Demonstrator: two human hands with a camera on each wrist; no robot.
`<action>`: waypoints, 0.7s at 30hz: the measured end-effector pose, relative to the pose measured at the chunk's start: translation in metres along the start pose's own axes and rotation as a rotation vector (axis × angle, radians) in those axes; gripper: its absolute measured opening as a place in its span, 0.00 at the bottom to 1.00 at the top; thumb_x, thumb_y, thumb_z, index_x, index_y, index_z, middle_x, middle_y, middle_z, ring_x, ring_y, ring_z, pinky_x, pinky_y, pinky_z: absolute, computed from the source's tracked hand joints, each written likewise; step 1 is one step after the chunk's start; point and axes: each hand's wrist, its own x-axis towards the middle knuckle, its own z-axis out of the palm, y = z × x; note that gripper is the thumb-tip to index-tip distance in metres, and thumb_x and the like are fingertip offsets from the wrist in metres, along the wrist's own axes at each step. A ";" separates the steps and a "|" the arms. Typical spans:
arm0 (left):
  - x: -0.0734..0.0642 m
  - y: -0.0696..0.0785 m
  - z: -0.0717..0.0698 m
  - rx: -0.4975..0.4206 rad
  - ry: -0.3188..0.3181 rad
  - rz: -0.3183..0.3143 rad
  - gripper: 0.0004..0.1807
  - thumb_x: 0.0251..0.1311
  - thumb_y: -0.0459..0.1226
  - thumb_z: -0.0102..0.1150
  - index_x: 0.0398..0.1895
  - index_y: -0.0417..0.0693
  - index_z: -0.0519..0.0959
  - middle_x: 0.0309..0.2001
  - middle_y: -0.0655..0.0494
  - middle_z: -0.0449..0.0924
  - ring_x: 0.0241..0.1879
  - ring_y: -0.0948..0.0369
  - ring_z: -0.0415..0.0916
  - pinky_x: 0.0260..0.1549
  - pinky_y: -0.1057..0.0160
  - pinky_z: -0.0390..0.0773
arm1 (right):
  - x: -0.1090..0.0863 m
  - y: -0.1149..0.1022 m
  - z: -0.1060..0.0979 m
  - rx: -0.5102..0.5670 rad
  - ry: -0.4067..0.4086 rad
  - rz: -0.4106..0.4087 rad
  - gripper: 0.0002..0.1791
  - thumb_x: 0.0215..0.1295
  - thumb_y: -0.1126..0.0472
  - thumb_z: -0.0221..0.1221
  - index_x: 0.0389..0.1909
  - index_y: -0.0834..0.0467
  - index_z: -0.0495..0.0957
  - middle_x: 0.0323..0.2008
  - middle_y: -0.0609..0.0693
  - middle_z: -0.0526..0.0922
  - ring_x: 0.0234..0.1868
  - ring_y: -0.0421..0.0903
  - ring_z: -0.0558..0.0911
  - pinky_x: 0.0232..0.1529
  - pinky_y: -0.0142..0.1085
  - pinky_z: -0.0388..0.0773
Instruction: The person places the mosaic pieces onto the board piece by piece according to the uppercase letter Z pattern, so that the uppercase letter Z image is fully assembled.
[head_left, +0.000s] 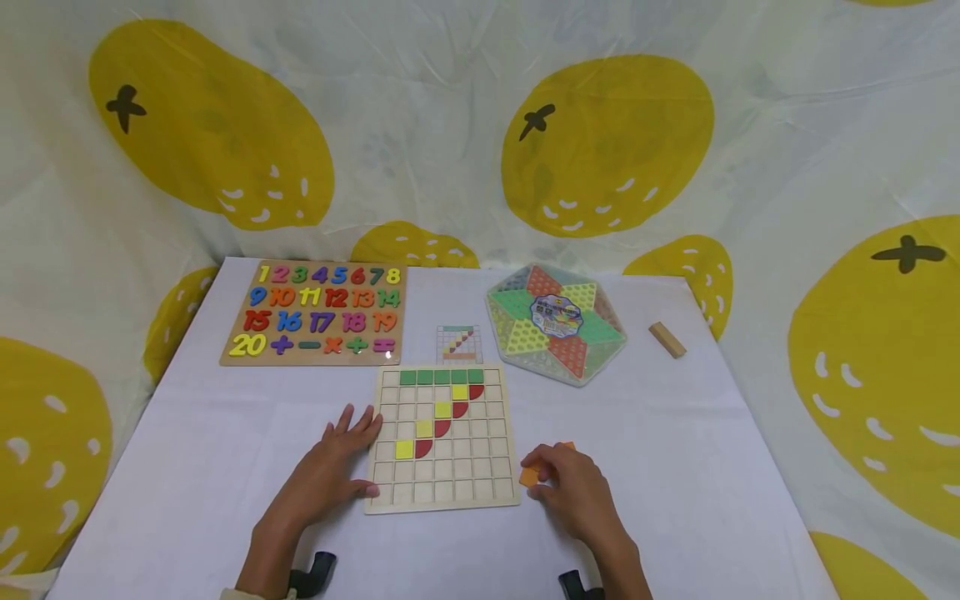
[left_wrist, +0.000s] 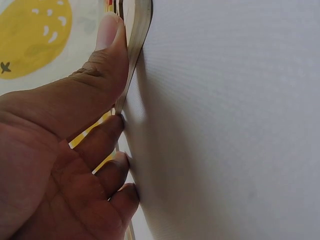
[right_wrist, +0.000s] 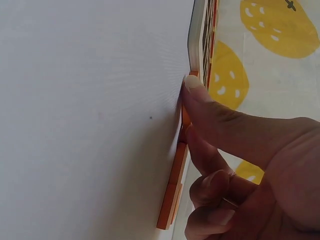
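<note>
A square wooden grid board (head_left: 480, 471) lies in front of me. Green square tiles (head_left: 442, 377) line its top row, and yellow squares (head_left: 424, 429) paired with red quarter-round tiles (head_left: 442, 428) step diagonally down to the left. My left hand (head_left: 322, 475) rests along the board's left edge, fingers spread, thumb at the lower corner. Just off the right edge, my right hand (head_left: 573, 487) pinches an orange tile (head_left: 528, 477) between thumb and curled fingers. More orange tiles (right_wrist: 170, 195) lie on the cloth beneath that hand, mostly hidden in the head view.
Directly behind the grid board lies a small pattern card (head_left: 459, 343). A number puzzle board (head_left: 315, 360) is at the back left, a hexagonal star-pattern game box (head_left: 556, 317) at the back right. Farther right is a small wooden block (head_left: 667, 340). A fruit-print curtain (head_left: 420, 125) hangs behind.
</note>
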 end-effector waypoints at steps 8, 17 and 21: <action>0.000 -0.001 0.001 0.007 0.003 0.007 0.60 0.43 0.44 0.87 0.82 0.52 0.63 0.83 0.54 0.55 0.86 0.41 0.39 0.80 0.35 0.47 | 0.003 0.001 -0.002 -0.013 0.039 0.011 0.23 0.44 0.61 0.85 0.33 0.44 0.80 0.28 0.41 0.76 0.33 0.40 0.71 0.36 0.35 0.67; -0.001 -0.001 0.002 0.003 -0.001 0.000 0.60 0.44 0.44 0.87 0.82 0.53 0.62 0.83 0.55 0.54 0.87 0.42 0.38 0.81 0.36 0.46 | 0.002 0.000 -0.003 0.088 0.111 -0.017 0.20 0.47 0.63 0.83 0.29 0.42 0.81 0.24 0.34 0.75 0.29 0.38 0.73 0.31 0.29 0.68; -0.001 0.000 0.002 0.001 0.002 0.001 0.60 0.44 0.43 0.87 0.82 0.51 0.62 0.83 0.53 0.55 0.87 0.41 0.39 0.81 0.35 0.47 | 0.002 -0.006 0.001 0.122 0.154 -0.040 0.17 0.50 0.62 0.82 0.30 0.42 0.84 0.24 0.35 0.75 0.27 0.37 0.71 0.31 0.29 0.66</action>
